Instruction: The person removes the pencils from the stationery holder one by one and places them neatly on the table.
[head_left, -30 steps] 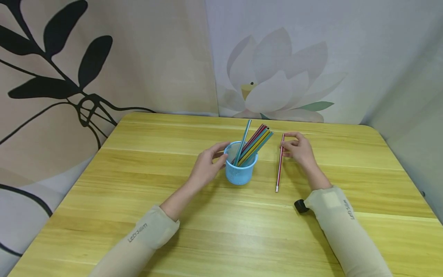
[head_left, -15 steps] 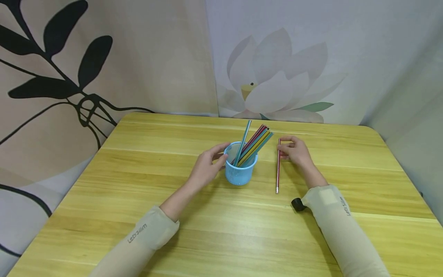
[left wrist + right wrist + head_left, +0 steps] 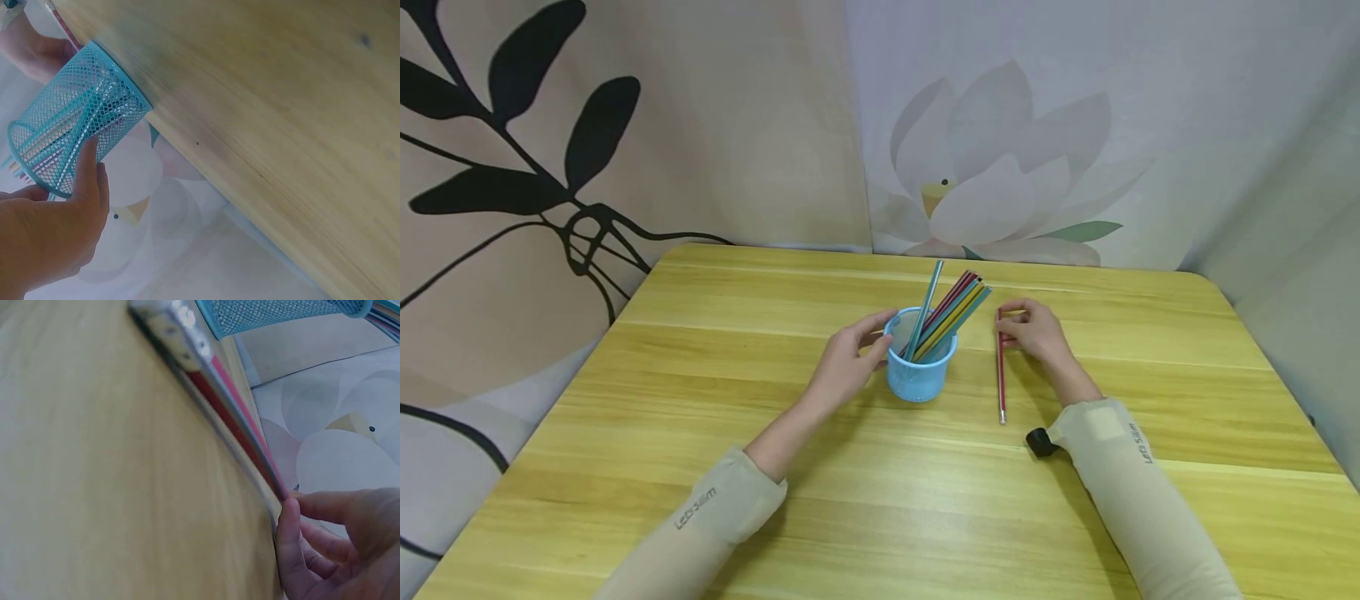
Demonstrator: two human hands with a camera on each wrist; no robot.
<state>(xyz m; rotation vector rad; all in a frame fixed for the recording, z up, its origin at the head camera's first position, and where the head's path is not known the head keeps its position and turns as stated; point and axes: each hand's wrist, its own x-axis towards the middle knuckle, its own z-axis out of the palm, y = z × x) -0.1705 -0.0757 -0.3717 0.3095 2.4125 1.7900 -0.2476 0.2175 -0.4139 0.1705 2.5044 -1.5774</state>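
A light-blue mesh pencil cup (image 3: 917, 383) stands on the table with several pencils (image 3: 953, 318) leaning in it, in teal, yellow and dark red. My left hand (image 3: 846, 360) holds the cup at its left side, thumb near the rim; in the left wrist view a finger (image 3: 86, 172) lies along the mesh. To the cup's right, my right hand (image 3: 1037, 335) pinches a red striped pencil (image 3: 1002, 379) near its far end, between thumb and fingers. That pencil's silvery end (image 3: 178, 334) points back toward me, close over the tabletop.
The wooden table (image 3: 880, 517) runs back to a wall with a printed flower (image 3: 1000, 158). Dark printed leaves (image 3: 527, 67) cover the left wall. A small black device (image 3: 1041, 442) sits at my right cuff.
My right hand has come left and a little toward me with the red pencil, whose far end has swung left. My left hand and the cup have stayed almost in place.
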